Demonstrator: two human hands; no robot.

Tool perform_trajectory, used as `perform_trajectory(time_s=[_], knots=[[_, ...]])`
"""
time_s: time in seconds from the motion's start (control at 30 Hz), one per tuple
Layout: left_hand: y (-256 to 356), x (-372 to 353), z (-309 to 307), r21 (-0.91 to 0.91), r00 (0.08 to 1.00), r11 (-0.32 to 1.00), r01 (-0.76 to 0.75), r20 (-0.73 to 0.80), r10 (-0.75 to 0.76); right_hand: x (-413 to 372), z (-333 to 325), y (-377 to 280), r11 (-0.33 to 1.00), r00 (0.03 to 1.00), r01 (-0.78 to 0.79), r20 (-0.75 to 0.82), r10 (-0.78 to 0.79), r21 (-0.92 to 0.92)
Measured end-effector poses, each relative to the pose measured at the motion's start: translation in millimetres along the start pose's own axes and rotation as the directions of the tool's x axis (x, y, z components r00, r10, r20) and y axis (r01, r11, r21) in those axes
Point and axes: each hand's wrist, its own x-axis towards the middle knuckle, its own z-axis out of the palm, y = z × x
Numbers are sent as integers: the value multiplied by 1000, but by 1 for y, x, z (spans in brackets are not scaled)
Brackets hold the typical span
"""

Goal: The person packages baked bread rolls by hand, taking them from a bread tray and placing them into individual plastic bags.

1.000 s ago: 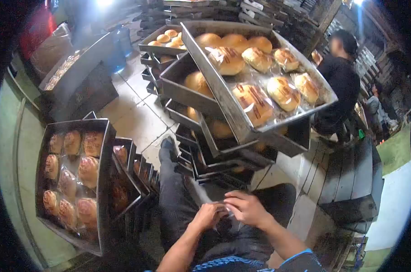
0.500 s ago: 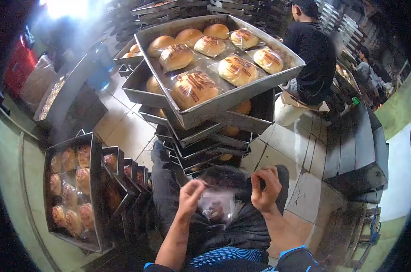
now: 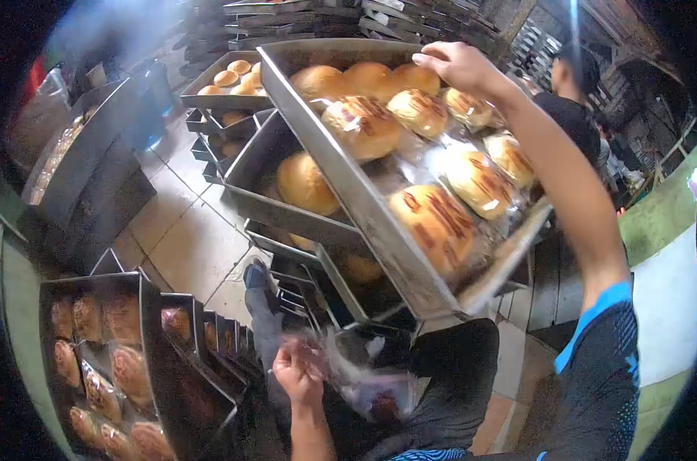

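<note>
My right hand [image 3: 460, 67] reaches over the back of the top metal tray [image 3: 352, 180], its fingers apart and curved at an unwrapped bun [image 3: 416, 79]. Two more plain buns [image 3: 318, 83] sit to its left in the back row. In front lie several wrapped buns [image 3: 433, 223] in clear plastic with brown print. Low over my lap, my left hand [image 3: 296, 373] is closed, blurred, on the edge of clear plastic. A printed clear plastic bag [image 3: 379, 393] lies on my lap beside it.
Under the top tray stand more stacked trays [image 3: 287, 203] holding buns. At the lower left is a tilted tray [image 3: 145, 338] of wrapped buns, with others behind it. Another bun tray [image 3: 191, 100] stands at the back left. A person [image 3: 571, 107] sits at the right.
My right hand has moved from my lap up to the buns at the tray's back. My left hand has shifted left and down. The view has swung closer to the top tray.
</note>
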Motion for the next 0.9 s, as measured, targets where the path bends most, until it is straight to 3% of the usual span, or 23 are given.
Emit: perform_trajectory(time_s=[0.03,0.1,0.13,0.17,0.2,0.23,0.27,0.3,0.33,0.37,0.4,0.43,0.47,0.5,0.57,0.6,0.63,0.67,0.73,0.77,0.83,0.9], knots=[[6,-1,4,-54,999,998,8,-35,-10,47,21,28,994,974,-82,208,95,-67],[14,-1,13,-172,995,985,13,-98,-30,113,78,92,938,924,-343,197,328,51],[2,11,-25,-185,973,964,191,-97,-212,118,83,90,931,914,-366,188,360,-5],[2,16,-24,-199,982,969,144,-92,-165,123,85,89,920,903,-387,177,392,-61],[-1,16,-21,-211,988,972,101,-93,-122,130,82,89,919,922,-359,88,376,-163],[-1,13,-17,-224,992,973,61,-97,-84,131,70,79,945,939,-290,145,312,-153],[17,10,-4,-315,965,929,197,-106,-240,123,49,66,963,945,-226,208,253,-144],[14,11,-10,-200,979,962,184,-54,-198,111,36,62,976,940,-172,275,202,-132],[8,12,-18,-80,987,984,162,9,-162,105,30,74,971,914,-210,375,154,112],[6,12,-15,41,988,992,121,87,-124,81,27,70,959,940,-181,324,104,216],[0,12,-6,57,998,998,0,67,-4,58,20,65,942,959,-184,263,108,281],[-4,10,-6,12,995,1000,15,97,-16,35,13,62,920,973,-179,200,114,348],[-5,11,-11,-30,992,999,29,125,-25,6,1,50,868,986,-164,101,131,469],[-2,10,-14,-70,988,997,41,152,-30,-22,-15,36,677,979,-202,142,145,707],[26,-7,7,-71,995,997,20,101,-12,-94,-47,6,138,971,-108,74,229,985],[37,-18,17,-75,998,997,-35,55,39,-133,-49,20,309,977,-2,-63,203,951],[48,-28,26,-73,995,993,-94,7,95,-172,-48,19,324,985,23,-77,154,946],[61,-35,33,-6,986,989,-147,74,147,-212,-48,19,337,990,50,-90,105,940],[87,-52,43,142,953,955,-259,201,228,-297,-41,-29,60,994,-99,101,-41,993],[93,-62,54,301,936,890,-342,194,294,-328,-30,-56,118,991,-98,108,-78,988],[92,-84,82,595,886,665,-451,208,415,-372,-5,-111,-71,945,-325,321,-63,943],[79,-93,89,555,817,601,-575,353,455,-400,6,-143,-64,888,-459,457,-40,886]])
